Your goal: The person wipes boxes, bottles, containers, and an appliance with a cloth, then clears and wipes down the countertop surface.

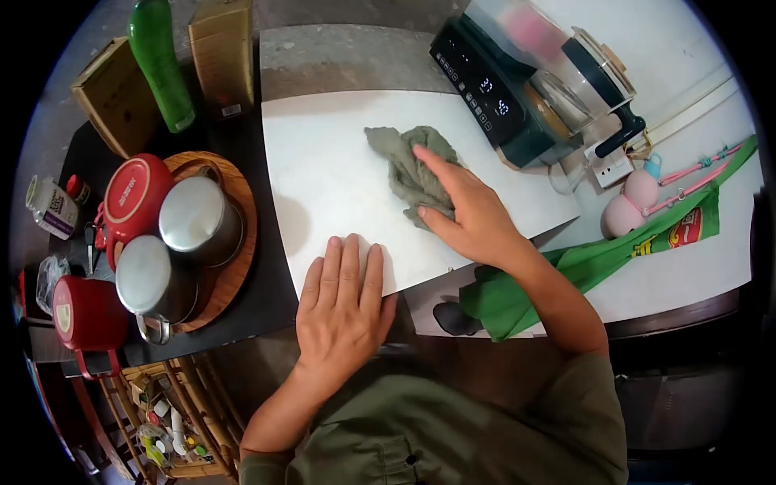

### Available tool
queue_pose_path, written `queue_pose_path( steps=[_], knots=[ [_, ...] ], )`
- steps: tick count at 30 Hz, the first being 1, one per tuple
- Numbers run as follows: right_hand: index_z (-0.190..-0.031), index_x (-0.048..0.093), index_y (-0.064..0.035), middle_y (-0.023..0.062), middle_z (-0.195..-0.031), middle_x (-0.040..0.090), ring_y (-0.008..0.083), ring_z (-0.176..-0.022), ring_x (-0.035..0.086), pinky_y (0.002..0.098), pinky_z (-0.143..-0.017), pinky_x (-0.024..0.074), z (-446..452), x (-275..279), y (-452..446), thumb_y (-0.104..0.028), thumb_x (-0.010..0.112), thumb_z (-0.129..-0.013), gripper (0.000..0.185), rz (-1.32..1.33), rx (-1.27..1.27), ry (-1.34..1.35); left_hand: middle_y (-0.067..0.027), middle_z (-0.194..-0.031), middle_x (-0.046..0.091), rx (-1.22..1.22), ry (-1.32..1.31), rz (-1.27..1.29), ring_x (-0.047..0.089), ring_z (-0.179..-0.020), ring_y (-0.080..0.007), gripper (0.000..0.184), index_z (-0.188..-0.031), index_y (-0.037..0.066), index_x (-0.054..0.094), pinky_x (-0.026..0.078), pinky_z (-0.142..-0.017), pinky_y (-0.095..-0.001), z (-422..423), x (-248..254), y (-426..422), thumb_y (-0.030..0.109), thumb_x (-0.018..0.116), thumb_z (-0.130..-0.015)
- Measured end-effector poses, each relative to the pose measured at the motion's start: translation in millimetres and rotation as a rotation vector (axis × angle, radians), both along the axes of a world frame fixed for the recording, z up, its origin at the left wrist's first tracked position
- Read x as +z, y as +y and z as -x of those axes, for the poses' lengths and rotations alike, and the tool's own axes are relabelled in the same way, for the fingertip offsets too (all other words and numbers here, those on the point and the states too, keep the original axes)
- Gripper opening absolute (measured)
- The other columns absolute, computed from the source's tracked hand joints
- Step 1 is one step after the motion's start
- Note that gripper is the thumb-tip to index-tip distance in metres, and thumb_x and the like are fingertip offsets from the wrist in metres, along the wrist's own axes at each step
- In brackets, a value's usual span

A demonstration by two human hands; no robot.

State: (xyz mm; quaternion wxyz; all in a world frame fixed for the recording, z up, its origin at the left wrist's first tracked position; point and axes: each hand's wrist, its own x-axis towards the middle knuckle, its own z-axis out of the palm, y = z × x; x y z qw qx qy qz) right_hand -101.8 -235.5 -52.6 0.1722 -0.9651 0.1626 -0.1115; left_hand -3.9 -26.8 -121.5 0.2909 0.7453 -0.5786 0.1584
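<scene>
- A grey-green cloth (402, 164) is laid out near the middle of the white worktop (327, 174), its outline kept inside the worktop's edges.
- The cloth is crumpled into loose, uneven folds; one corner is pointed toward the worktop's far left.
- The worktop is set flat, smooth and straight-edged.

Under right fingers (439, 166): wrinkled grey-green cloth (404, 166), matt. Under left fingers (349, 271): flat white tabletop (331, 170), smooth, faint sheen. Left of left fingers: round brown wooden tray (230, 283), grained; silver cylindrical metal cups (192, 212), softly reflective; red mug (133, 198), glossy. Beyond right fingers: dark-green appliance (540, 147), glossy black panel (478, 77).
</scene>
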Motion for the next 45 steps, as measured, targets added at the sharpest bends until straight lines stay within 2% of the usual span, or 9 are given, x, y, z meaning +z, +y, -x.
queue_pose_path(
  steps=[3,6,10,14,17,33,36,39,45],
  knots=[
    [-0.143,0.041,-0.0045,0.0229,-0.139,0.048,0.0434,-0.126,0.046,0.0447,-0.109,0.0355,-5.0,-10.7,-8.2,-0.025,0.063,-0.087,0.063,-0.019,-0.015,-0.059,-0.0204,-0.133,0.055,0.011,-0.008,-0.017,0.052,-0.126,-0.0376,0.06,-0.129,0.004,0.059,0.041,-0.103,-0.0466,-3.0,3.8,-1.7,0.032,0.074,-0.078],
    [-0.143,0.038,-0.0016,0.0265,-0.146,0.039,0.0469,-0.131,0.04,0.0487,-0.112,0.0295,-30.6,-25.2,-32.7,-0.033,0.061,-0.09,0.066,0.221,0.019,-0.049,-0.02,-0.133,0.056,0.021,-0.01,-0.037,0.051,-0.127,-0.0373,0.061,-0.129,0.005,0.059,0.04,-0.103,-0.0467,1.1,2.1,-5.8,0.033,0.074,-0.078],
    [-0.149,0.03,-0.0038,0.0308,-0.153,0.024,0.0509,-0.138,0.028,0.0537,-0.115,0.0212,-90.8,-20.5,-81.3,-0.057,0.05,-0.091,0.081,0.229,-0.138,0.11,-0.0198,-0.133,0.056,0.055,-0.027,-0.05,0.051,-0.127,-0.0371,0.061,-0.13,0.005,0.059,0.041,-0.103,-0.0467,1.6,1.5,-6.8,0.032,0.075,-0.077],
    [-0.154,0.026,-0.0106,0.0252,-0.158,0.019,0.0469,-0.145,0.017,0.0531,-0.118,0.0164,-149.2,-8.6,-127.2,-0.074,0.05,-0.081,0.1,0.175,-0.289,0.248,-0.0202,-0.133,0.056,0.063,-0.011,-0.074,0.051,-0.127,-0.0372,0.061,-0.129,0.005,0.06,0.04,-0.103,-0.0466,2.7,6.6,-5.2,0.031,0.076,-0.077],
    [-0.151,0.035,-0.0114,0.0246,-0.155,0.027,0.0472,-0.14,0.027,0.0553,-0.114,0.0209,-185.4,-21.2,-162.7,-0.073,0.057,-0.076,0.099,0.166,-0.306,0.099,-0.0202,-0.133,0.056,0.061,0.014,-0.102,0.051,-0.128,-0.0374,0.061,-0.129,0.005,0.06,0.04,-0.104,-0.0471,4.8,8.2,-5.7,0.031,0.076,-0.076],
    [-0.152,0.033,-0.0173,0.0167,-0.158,0.025,0.0428,-0.145,0.021,0.0584,-0.116,0.0151,-319.2,-25.2,-245.5,-0.049,0.044,-0.092,0.069,0.131,-0.41,0.098,-0.0147,-0.133,0.058,0.116,0.01,-0.157,0.054,-0.126,-0.0316,0.063,-0.129,0.013,0.063,0.04,-0.103,-0.0423,2.6,11.3,-7.2,0.036,0.075,-0.072],
    [-0.152,0.031,-0.016,0.0169,-0.158,0.026,0.0433,-0.143,0.026,0.0579,-0.115,0.0197,-319.8,-33.3,-238.5,-0.047,0.041,-0.095,0.066,0.204,-0.325,0.098,-0.0129,-0.136,0.055,0.098,0.02,-0.202,0.051,-0.128,-0.029,0.06,-0.133,0.013,0.059,0.04,-0.101,-0.0404,1.8,14.6,-3.7,0.039,0.069,-0.08],
    [-0.151,0.034,-0.0131,0.019,-0.156,0.03,0.0427,-0.138,0.036,0.0544,-0.112,0.0304,-291.2,-36.4,-210.3,-0.043,0.043,-0.098,0.061,0.328,0.041,0.068,-0.0133,-0.136,0.055,0.083,0.038,-0.153,0.052,-0.127,-0.03,0.06,-0.132,0.011,0.059,0.041,-0.102,-0.0412,2.5,12.0,-5.1,0.036,0.071,-0.079],
    [-0.149,0.036,-0.0082,0.0218,-0.155,0.03,0.0406,-0.139,0.036,0.047,-0.116,0.0261,-183.1,-16.8,-119.2,-0.039,0.046,-0.098,0.061,0.278,0.294,0.098,-0.02,-0.134,0.053,-0.007,0.098,-0.085,0.053,-0.124,-0.0377,0.06,-0.128,0.007,0.061,0.042,-0.101,-0.0463,0.3,22.1,0.3,0.029,0.079,-0.075]
  ],
)
